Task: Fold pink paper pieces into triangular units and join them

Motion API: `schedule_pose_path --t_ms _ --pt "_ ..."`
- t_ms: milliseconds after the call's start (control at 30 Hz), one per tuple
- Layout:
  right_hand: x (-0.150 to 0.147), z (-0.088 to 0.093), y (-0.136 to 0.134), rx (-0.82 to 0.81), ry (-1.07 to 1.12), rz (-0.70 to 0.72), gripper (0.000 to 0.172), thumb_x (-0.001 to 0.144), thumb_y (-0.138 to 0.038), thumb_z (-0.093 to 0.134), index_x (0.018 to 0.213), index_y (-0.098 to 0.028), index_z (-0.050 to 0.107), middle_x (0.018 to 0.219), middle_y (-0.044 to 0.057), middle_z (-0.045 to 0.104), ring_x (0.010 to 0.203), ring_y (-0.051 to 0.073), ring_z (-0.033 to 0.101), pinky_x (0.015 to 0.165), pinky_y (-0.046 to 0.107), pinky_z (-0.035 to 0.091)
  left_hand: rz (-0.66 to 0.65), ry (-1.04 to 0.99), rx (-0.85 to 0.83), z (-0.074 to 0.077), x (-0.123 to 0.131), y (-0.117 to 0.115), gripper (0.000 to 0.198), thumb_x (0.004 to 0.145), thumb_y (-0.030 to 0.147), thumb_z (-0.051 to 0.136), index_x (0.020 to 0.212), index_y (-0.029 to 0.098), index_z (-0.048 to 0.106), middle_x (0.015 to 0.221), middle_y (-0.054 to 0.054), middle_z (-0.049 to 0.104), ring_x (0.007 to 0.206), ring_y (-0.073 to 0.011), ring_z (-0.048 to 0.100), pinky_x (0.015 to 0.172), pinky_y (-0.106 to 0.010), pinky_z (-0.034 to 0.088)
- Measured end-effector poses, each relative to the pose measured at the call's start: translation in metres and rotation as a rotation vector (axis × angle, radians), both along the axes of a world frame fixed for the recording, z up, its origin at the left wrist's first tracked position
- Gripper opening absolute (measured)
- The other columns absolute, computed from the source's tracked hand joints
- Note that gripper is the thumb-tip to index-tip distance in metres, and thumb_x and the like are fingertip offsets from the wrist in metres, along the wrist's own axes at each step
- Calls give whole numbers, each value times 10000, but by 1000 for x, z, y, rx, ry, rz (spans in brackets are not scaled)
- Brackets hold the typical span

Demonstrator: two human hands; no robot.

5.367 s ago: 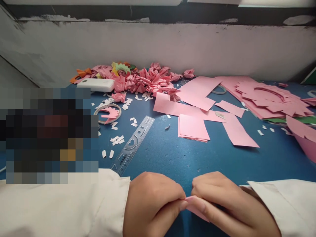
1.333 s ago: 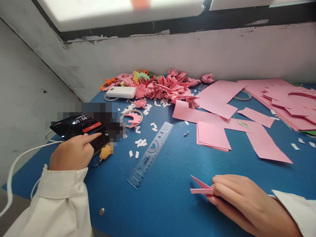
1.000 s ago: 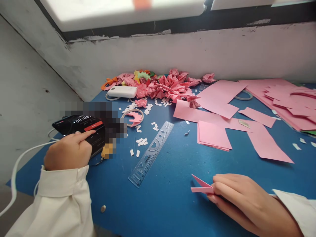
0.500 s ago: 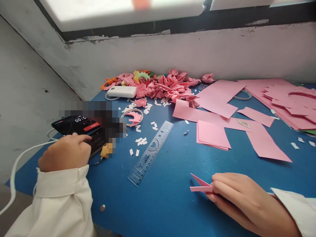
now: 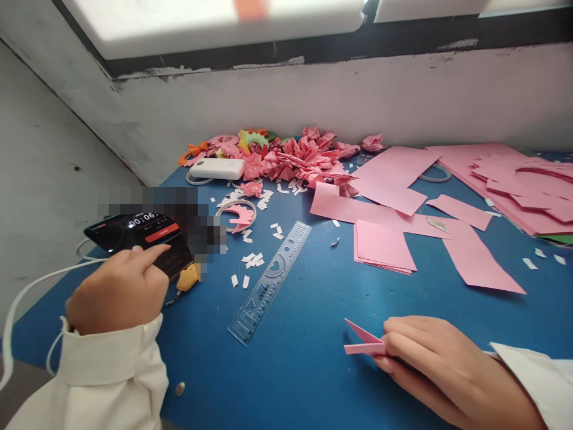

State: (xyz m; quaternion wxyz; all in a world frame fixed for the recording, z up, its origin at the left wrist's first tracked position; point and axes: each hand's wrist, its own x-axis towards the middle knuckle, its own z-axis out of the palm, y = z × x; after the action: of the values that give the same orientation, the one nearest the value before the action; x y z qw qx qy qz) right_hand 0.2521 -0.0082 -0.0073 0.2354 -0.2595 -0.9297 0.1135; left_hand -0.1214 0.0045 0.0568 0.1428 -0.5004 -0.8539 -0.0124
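Note:
My left hand [image 5: 119, 289] is curled at the table's left edge, its forefinger stretched onto the screen of a black phone [image 5: 134, 230] that shows a timer and a red button. My right hand [image 5: 441, 367] lies at the near right of the blue table [image 5: 308, 334]. Its fingers are closed on a small folded pink paper piece [image 5: 363, 341], whose pointed tips stick out to the left.
A clear plastic ruler [image 5: 270, 280] lies between my hands. Behind it are a stack of pink squares [image 5: 382, 246], loose pink sheets [image 5: 474, 263], a heap of folded pink paper pieces [image 5: 299, 158], a white power bank [image 5: 216, 168], a tape ring [image 5: 234, 212], white scraps and a white cable [image 5: 27, 292].
Earlier both hands pinched the pink piece together. Since then my left hand has gone to the phone, and in the last second its forefinger drew back and went out onto the screen again.

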Motion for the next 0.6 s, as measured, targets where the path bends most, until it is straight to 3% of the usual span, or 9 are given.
schedule_pose_path --t_ms 100,167,233,300,367,467,600 --pt "3 -1 -1 -11 -21 0 315 1116 -181 364 838 -225 504 662 -38 518 538 114 459 523 251 370 -48 63 -111 6 13 12 588 932 223 366 1442 258 656 1223 -83 753 1064 -327 721 647 -347 507" --pt "2 0 -1 -4 -21 -4 328 1112 -171 355 825 -225 505 660 -36 524 537 113 453 519 249 374 -33 85 -198 13 25 25 566 896 177 421 1403 205 670 1075 -114 774 963 -330 744 619 -326 500" --pt "0 2 0 18 -14 -13 365 1119 -177 325 799 -226 492 648 -37 528 530 106 457 515 239 382 -11 95 -290 21 40 37 462 872 109 419 1211 88 732 832 -152 746 838 -352 754 628 -339 517" --pt "-2 5 2 45 -10 -25 400 1126 -185 296 770 -226 474 637 -40 530 521 96 470 515 225 395 -49 98 -346 28 54 46 402 876 84 386 1083 65 730 851 -186 738 930 -397 755 689 -386 547" --pt "-3 7 3 69 -19 -49 418 1128 -186 293 750 -223 468 633 -38 540 519 92 488 521 224 407 -54 98 -353 31 61 50 414 937 114 328 1091 67 710 892 -210 740 966 -418 753 714 -415 561" --pt "-2 5 1 92 -30 -79 427 1126 -185 303 740 -220 483 635 -32 556 523 92 511 532 229 419 -16 75 -343 26 56 50 468 1004 226 283 1197 88 687 825 -194 742 859 -421 768 647 -408 562" --pt "-1 -5 -3 111 -15 -142 436 1124 -180 307 736 -212 504 622 -30 545 517 95 507 526 242 407 -33 39 -314 13 35 47 497 995 294 298 1157 113 732 741 -178 730 786 -451 755 623 -451 557"
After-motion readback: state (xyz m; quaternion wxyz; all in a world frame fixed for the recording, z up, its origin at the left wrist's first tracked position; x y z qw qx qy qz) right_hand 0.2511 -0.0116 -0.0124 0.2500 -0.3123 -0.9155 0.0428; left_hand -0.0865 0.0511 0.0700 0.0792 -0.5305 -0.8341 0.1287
